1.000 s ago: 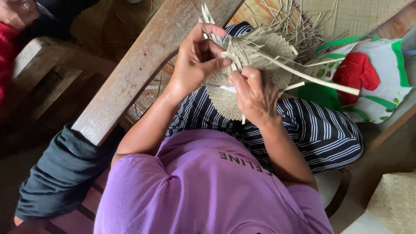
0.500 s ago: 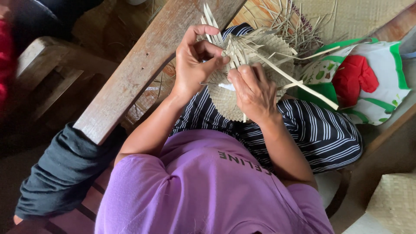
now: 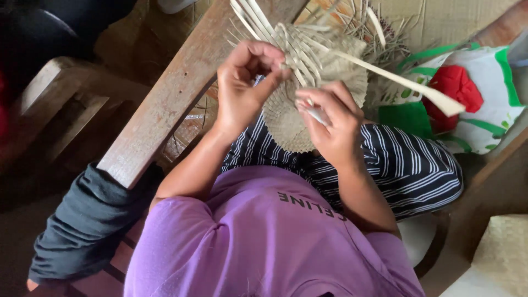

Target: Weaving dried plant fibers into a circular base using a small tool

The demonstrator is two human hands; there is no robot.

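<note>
Since half a second ago, one long pale strip [image 3: 401,82] has swung up and now juts out to the right, over the bag, while both hands have stayed on the weaving. The round woven mat [image 3: 308,110], half finished and made of pale dried leaf strips, is held up over the person's lap, above the striped trousers [image 3: 407,165]. Loose strip ends [image 3: 253,16] fan out from its upper edge. The left hand [image 3: 245,88] has its fingers curled shut, thumb and forefinger pinching strips at the top of the mat. The right hand [image 3: 330,124] sits on the mat's face, fingers bent and closed around a thin pale strip near its middle. Below the hands is the person's purple shirt [image 3: 264,242]. To the left, a worn wooden beam [image 3: 170,104] runs slantwise past the left forearm, with a dark cloth [image 3: 82,225] draped at its lower end. To the right lies a white, green and red bag [image 3: 467,104], just beside the knee. Another piece of woven matting [image 3: 503,253] shows in the lower right corner.
</note>
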